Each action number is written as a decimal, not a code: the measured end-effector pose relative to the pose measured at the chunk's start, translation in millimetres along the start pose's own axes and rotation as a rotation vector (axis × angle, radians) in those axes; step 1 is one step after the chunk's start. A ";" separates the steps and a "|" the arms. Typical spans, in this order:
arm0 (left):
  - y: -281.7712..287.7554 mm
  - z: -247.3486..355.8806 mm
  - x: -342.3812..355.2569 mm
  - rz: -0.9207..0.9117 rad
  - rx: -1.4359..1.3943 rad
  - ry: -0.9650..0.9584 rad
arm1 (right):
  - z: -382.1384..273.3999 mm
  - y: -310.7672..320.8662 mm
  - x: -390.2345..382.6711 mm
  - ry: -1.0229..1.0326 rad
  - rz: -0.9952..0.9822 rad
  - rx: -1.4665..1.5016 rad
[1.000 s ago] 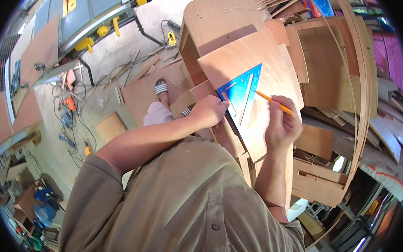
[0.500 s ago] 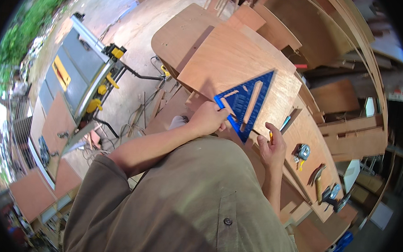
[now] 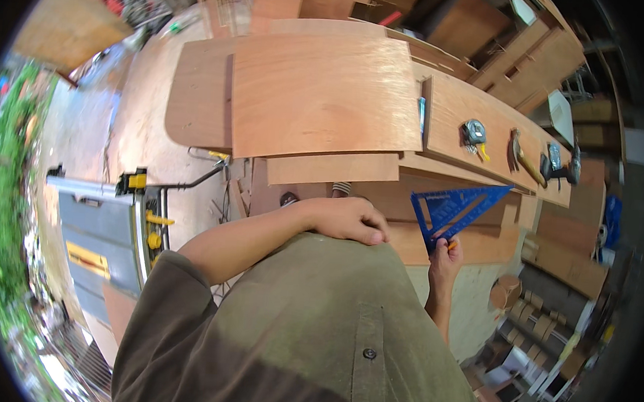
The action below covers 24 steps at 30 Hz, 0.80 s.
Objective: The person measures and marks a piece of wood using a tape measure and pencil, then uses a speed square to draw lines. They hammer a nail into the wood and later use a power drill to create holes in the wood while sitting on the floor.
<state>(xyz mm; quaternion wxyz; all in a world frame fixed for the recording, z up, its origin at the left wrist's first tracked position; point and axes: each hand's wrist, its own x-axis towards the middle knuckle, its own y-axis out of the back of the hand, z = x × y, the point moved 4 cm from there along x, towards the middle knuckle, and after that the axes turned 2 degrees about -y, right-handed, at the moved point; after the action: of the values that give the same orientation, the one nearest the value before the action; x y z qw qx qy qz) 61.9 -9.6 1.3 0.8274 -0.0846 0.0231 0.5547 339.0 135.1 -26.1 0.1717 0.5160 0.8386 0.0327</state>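
A blue triangular speed square (image 3: 458, 208) is in my right hand (image 3: 445, 259), gripped by its lower corner to the right of my belly. A small orange-yellow piece, probably a pencil end, shows between the same fingers. My left hand (image 3: 354, 219) is in front of my shirt, back upward, its fingers curled in, with nothing visible in them. Beyond it lies a light plywood panel (image 3: 325, 91) on the bench, with a narrower wooden strip (image 3: 331, 169) along its near edge.
On the board at the right lie a tape measure (image 3: 474, 133), a hammer (image 3: 524, 158) and a dark power tool (image 3: 560, 168). A blue pen-like stick (image 3: 421, 115) is beside the panel. A table saw (image 3: 98, 239) stands at the left. Plywood offcuts (image 3: 458, 32) lean behind.
The speed square has left the panel and moved right and nearer, now in my right hand. My left hand has let go of it. The whole view has turned to the right.
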 end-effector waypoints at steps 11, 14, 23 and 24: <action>15.6 -81.5 -85.9 0.175 0.209 0.661 | 32.3 124.9 -21.0 -0.117 0.557 -0.090; 15.2 -83.7 -82.2 0.342 0.191 0.621 | 13.5 154.8 24.9 0.012 0.533 -0.214; -6.4 -86.4 -15.4 0.643 -0.164 0.588 | -20.5 230.3 217.7 0.039 0.334 -0.645; -7.1 -83.5 -7.7 0.669 -0.136 0.607 | -21.2 228.8 236.5 0.017 0.264 -0.653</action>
<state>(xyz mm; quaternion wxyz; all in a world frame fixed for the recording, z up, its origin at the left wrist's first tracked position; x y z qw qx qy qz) 70.2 -33.1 -79.2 0.5512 -0.2856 0.2540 0.7416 431.0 451.5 -13.3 0.3149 0.5375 0.7114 0.3254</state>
